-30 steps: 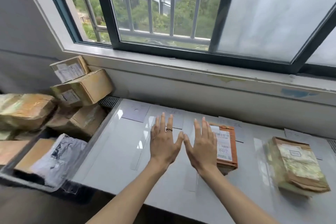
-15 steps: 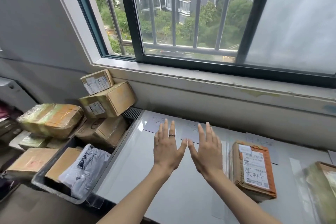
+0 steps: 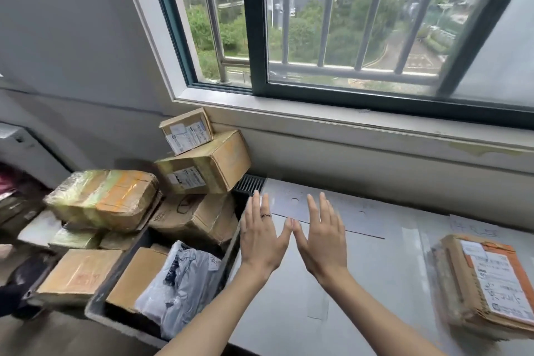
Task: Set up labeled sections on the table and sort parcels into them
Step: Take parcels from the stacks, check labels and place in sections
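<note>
My left hand [image 3: 261,235] and my right hand [image 3: 322,240] are held flat, fingers straight, side by side with the thumbs nearly touching, above the left end of the grey table [image 3: 375,274]. Neither hand holds anything. Paper section labels [image 3: 297,206] lie along the table's back edge just beyond my fingertips. A brown parcel with an orange-edged shipping label [image 3: 488,280] lies on the table to the right. Left of the table stands a pile of cardboard parcels [image 3: 202,170], and a grey plastic mailer [image 3: 182,283] lies in a dark bin.
The dark bin [image 3: 115,318] sits at the table's left edge with flat boxes inside. A tape-wrapped box [image 3: 104,199] lies further left on more parcels. The window sill [image 3: 346,124] and barred window run behind the table.
The view has swung left, so the parcel pile fills more of the frame and the labelled parcel sits near the right edge. Both hands keep their flat pose and have spread slightly apart.
</note>
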Motion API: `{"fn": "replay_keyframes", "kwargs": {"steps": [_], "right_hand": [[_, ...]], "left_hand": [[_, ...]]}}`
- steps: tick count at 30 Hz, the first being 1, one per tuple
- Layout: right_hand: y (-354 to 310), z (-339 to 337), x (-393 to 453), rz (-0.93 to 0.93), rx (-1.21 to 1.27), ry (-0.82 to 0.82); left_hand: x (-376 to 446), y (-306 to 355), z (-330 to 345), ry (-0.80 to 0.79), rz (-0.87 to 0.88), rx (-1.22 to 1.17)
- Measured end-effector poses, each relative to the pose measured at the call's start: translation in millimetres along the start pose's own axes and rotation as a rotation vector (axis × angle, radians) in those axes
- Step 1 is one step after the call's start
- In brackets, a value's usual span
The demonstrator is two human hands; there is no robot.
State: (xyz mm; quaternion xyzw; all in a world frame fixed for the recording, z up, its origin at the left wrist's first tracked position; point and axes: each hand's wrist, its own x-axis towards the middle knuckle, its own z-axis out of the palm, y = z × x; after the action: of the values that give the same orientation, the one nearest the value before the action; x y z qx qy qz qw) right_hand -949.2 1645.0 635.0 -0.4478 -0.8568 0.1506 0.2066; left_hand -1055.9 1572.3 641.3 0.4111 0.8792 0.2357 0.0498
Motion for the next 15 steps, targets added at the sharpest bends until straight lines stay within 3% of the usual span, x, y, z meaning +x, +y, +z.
{"fn": "replay_keyframes", "kwargs": {"steps": [8,15], "right_hand": [[-103,58,1,0.056,-0.031,-0.015],[-148,76,14,0.052,-0.028,-0.022]], "left_hand": [[27,-105,-37,-0.024,-0.005,0.012],[46,-141,-56,-0.022,-0.031,-0.037]]}}
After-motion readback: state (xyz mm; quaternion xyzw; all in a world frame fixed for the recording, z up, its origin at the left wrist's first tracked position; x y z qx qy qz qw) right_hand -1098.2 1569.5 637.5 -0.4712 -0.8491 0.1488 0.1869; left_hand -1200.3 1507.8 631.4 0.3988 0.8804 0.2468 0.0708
